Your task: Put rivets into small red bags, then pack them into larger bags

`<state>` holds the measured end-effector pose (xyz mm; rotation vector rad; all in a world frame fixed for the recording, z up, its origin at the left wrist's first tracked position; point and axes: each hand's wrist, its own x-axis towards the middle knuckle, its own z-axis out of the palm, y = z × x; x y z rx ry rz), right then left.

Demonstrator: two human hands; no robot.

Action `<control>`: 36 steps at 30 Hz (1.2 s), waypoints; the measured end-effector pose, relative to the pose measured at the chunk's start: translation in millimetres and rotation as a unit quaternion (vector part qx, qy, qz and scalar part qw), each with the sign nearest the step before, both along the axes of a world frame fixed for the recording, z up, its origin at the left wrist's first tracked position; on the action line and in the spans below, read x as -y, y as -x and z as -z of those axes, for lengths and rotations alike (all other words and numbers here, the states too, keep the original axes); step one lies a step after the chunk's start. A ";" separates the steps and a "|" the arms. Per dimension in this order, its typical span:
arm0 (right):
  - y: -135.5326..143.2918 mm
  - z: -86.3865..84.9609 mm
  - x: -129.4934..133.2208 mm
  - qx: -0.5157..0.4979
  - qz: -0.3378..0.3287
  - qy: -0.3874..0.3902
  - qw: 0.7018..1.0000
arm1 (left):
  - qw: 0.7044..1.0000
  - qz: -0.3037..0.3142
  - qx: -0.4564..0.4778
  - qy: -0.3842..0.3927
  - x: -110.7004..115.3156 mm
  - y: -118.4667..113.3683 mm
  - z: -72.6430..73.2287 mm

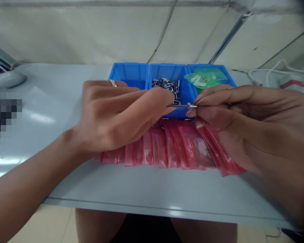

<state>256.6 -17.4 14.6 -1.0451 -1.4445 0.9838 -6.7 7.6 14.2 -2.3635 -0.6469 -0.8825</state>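
Note:
A thin metal blind rivet is held level between my two hands, above the front of the blue bins. My left hand pinches the long pin end between thumb and fingers, and it wears a ring. The short body end, by the flange, sits in the fingertips of my right hand. Behind them, the middle blue bin contains a pile of similar rivets. Below my hands lies a row of overlapping pink plastic bags, partly covered by both hands.
The left blue bin is partly hidden by my left hand. A green bag with pale pieces rests in the right blue bin. On the grey table are a computer mouse at far left and a white cable at back right.

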 end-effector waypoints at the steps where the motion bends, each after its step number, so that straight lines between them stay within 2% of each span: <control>1: -0.1 0.0 -0.3 -0.006 -0.008 0.001 1.000 | 1.000 0.003 -0.002 0.001 -0.4 0.0 0.0; 6: 0.5 -0.3 -2.3 -0.014 -0.026 -0.019 0.999 | 1.000 0.030 -0.001 0.003 -3.1 1.2 2.5; 9: 2.2 -2.0 -2.3 -0.031 -0.026 -0.027 0.999 | 0.999 -0.006 0.032 -0.002 -2.2 1.3 4.4; 12: 2.2 -3.0 -1.5 -0.038 -0.059 -0.048 0.996 | 0.999 -0.023 0.045 -0.011 -0.5 1.1 4.8; 14: -0.5 -1.9 -1.2 -0.002 -0.065 -0.088 0.994 | 0.999 -0.025 0.038 -0.005 -0.2 1.4 4.6; 16: -5.2 0.7 -1.6 0.115 -0.038 -0.170 0.978 | 0.999 -0.021 0.027 -0.006 -1.0 2.1 4.6; 17: -7.6 2.3 -2.2 0.206 -0.026 -0.227 0.951 | 0.999 -0.019 0.023 -0.013 -1.7 2.5 4.9; 18: -9.8 4.0 -3.2 0.301 -0.024 -0.294 0.907 | 1.000 -0.015 0.020 -0.019 -2.6 3.1 5.3; 20: -12.5 6.8 -5.8 0.448 -0.054 -0.417 0.789 | 1.000 -0.012 0.018 -0.023 -4.3 4.0 6.2; 21: -12.9 7.8 -7.3 0.489 -0.077 -0.461 0.736 | 0.999 -0.014 0.019 -0.022 -5.0 4.4 6.6; 22: -12.9 8.4 -8.6 0.513 -0.095 -0.488 0.700 | 0.999 -0.017 0.020 -0.019 -5.4 4.7 6.9; 24: -12.5 8.8 -10.4 0.532 -0.106 -0.508 0.669 | 1.000 -0.016 0.019 -0.018 -5.3 5.0 7.1; 28: -14.0 9.1 -11.4 0.559 -0.104 -0.499 0.654 | 0.999 -0.028 0.009 -0.020 -2.7 4.7 6.3; 31: -15.8 11.0 -12.5 0.575 -0.137 -0.481 0.647 | 0.999 -0.039 -0.001 -0.026 -2.8 4.9 6.2; 34: -16.6 11.9 -13.2 0.559 -0.163 -0.464 0.667 | 0.999 -0.012 -0.001 -0.044 -6.3 6.1 6.8; 36: -16.2 12.0 -12.4 0.546 -0.147 -0.462 0.683 | 0.999 0.008 0.002 -0.053 -8.3 7.0 7.1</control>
